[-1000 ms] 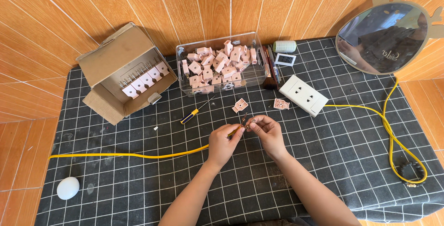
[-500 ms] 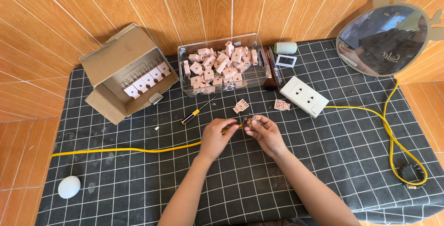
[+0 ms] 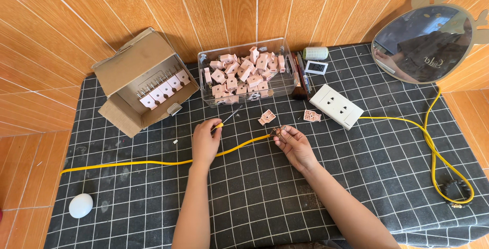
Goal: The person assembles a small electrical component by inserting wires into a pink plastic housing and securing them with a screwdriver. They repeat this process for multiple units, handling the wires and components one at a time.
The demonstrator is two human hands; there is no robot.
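A desk [image 3: 356,188] carries a black mat with a thin white grid, backed by orange wood-grain panelling. At the far right leans an oval mirror [image 3: 425,43] with a pale rim. At the far left a brown cardboard box [image 3: 137,76] lies open on its side, a row of pale pink plugs inside with metal pins up. Beside it stands a clear plastic tub [image 3: 247,71] heaped with blocky pink plug shells. A yellow cable [image 3: 147,162] runs with its long axis left to right across the mat, from the left edge up to the right hand; a second yellow cord [image 3: 433,147] leaves the white rectangular socket block [image 3: 337,106] and loops at the right. The left hand [image 3: 205,139] is closed on a screwdriver [image 3: 226,119] with a yellow handle, its slim shaft pointing up and right toward the tub. The right hand [image 3: 294,144] pinches the cable's end [image 3: 276,132], where a small metal part shows; the detail is too small to make out. Two pink shell halves [image 3: 266,117] lie just beyond the hands. A smooth white egg-shaped object [image 3: 81,205] rests near the left front corner.
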